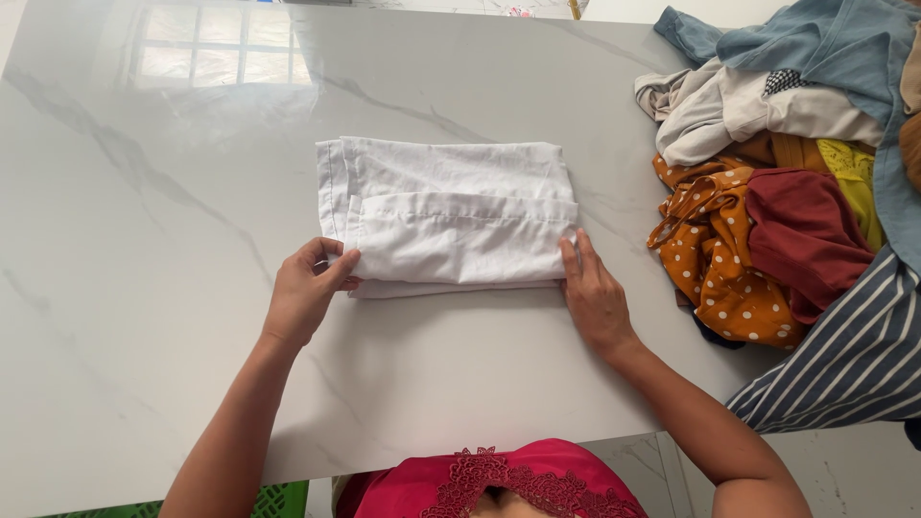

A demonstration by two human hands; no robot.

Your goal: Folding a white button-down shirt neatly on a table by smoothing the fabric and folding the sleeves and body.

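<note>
A white garment [448, 213] lies folded into a rectangle in the middle of a glossy white marble table [144, 288]. My left hand [309, 288] pinches the garment's near left corner between thumb and fingers. At the near right corner, my right hand [593, 293] lies flat, its fingers pressed against the folded edge. Both forearms reach in from the bottom of the view.
A heap of unfolded clothes [787, 182] covers the table's right side: a blue shirt, beige cloth, an orange polka-dot piece, a dark red one, a yellow one and navy striped fabric [854, 355]. A green crate [278, 501] shows below the table's near edge.
</note>
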